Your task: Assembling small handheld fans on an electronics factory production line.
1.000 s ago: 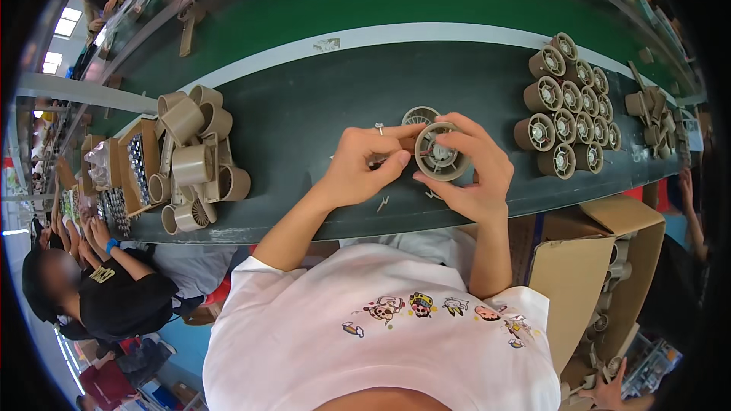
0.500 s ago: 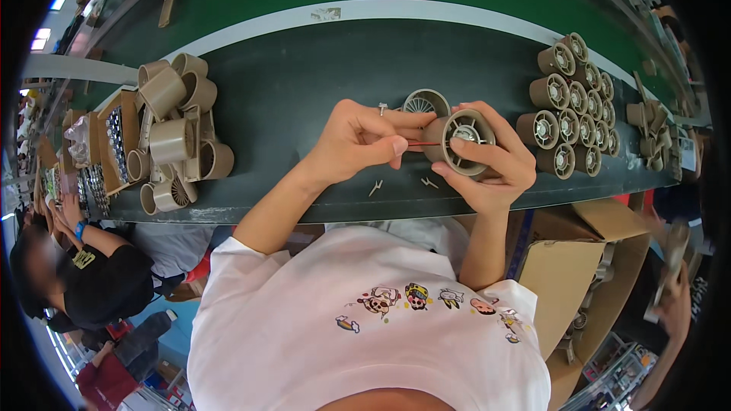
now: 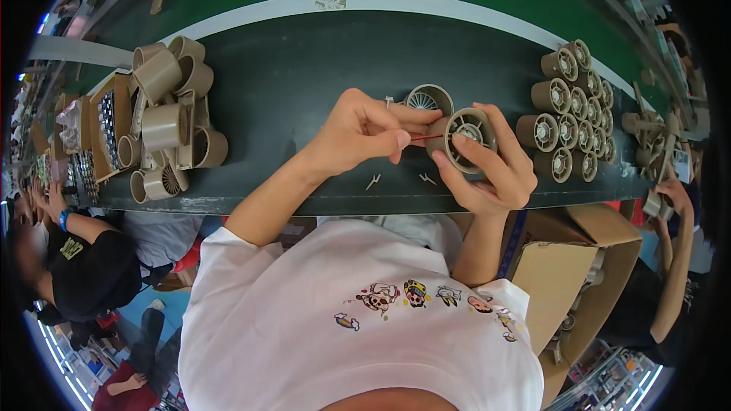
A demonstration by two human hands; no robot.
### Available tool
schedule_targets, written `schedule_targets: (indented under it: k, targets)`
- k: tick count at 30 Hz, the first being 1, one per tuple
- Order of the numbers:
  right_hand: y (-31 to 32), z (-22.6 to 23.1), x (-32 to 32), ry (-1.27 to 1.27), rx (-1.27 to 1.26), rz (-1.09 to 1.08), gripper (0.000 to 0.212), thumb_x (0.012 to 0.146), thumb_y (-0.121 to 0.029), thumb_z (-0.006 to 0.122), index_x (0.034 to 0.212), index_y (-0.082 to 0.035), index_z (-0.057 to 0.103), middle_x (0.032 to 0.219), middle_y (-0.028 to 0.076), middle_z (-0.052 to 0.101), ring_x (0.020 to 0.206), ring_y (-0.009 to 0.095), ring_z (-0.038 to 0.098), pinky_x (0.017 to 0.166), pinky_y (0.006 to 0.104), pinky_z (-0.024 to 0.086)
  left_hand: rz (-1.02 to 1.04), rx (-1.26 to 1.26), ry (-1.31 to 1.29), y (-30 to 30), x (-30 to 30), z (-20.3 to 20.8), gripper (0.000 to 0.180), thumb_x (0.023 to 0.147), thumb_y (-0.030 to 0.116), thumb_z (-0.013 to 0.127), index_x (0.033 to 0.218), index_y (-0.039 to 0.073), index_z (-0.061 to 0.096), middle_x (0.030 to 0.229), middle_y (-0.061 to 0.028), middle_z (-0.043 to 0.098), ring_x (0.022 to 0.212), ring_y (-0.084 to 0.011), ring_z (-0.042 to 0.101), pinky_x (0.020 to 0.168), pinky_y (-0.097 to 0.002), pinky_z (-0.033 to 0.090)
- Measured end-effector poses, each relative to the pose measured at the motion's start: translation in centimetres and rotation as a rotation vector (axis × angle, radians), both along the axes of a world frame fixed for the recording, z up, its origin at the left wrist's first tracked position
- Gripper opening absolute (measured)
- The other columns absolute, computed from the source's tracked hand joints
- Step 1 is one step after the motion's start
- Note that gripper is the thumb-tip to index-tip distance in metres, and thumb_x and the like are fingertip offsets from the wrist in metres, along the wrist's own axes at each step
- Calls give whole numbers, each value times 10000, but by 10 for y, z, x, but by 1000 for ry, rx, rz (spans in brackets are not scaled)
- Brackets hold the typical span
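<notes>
My right hand (image 3: 499, 175) is closed around a beige round fan housing (image 3: 440, 128) with a spoked ring and a motor inside. Its open end is turned up toward me, fingers lying over the rim. Thin red wires (image 3: 425, 136) run out from the housing's left side, pinched between the thumb and fingers of my left hand (image 3: 358, 133). Just behind the hands lies another beige part with a round radial grille (image 3: 428, 99), partly hidden by my fingers. Two small forked pieces (image 3: 372, 181) lie on the dark table below the hands.
Several round fan housings with motors (image 3: 563, 96) are stacked to the right. At the left lies a pile of beige handled shells (image 3: 163, 128), beside a carton of small shiny parts (image 3: 106, 133). An open cardboard box (image 3: 556, 266) stands below the table's right edge. Other people work at both sides.
Both hands keep their hold on the housing and wires, with only slight shifts. The view has shifted slightly. At the right, another person's hands and the part they hold have moved up to the table.
</notes>
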State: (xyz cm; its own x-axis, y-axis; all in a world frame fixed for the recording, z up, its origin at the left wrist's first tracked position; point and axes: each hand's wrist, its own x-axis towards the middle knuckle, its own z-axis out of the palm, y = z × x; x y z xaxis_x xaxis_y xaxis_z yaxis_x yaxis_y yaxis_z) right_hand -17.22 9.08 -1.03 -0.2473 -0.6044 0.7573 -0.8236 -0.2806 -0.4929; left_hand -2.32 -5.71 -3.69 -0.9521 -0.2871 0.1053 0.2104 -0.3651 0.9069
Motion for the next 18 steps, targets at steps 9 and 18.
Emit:
schedule_targets:
  k: [9,18]
  targets:
    - [-11,5,5,167,124,-60,284,493,-57,821,755,-82,714,971,190,674,669,235,679,552,267,533,641,-1100,-111,22,-7,-1,80,696,28,664,632,11,620,797,-76,677,617,-247,640,554,-338,530]
    - [-15,19,-20,357,303,-113,287,506,-37,801,769,-80,696,1056,154,661,700,232,678,552,277,526,502,-1156,-424,-7,-5,8,440,647,388,831,840,43,639,745,-104,637,730,-300,642,653,-413,513]
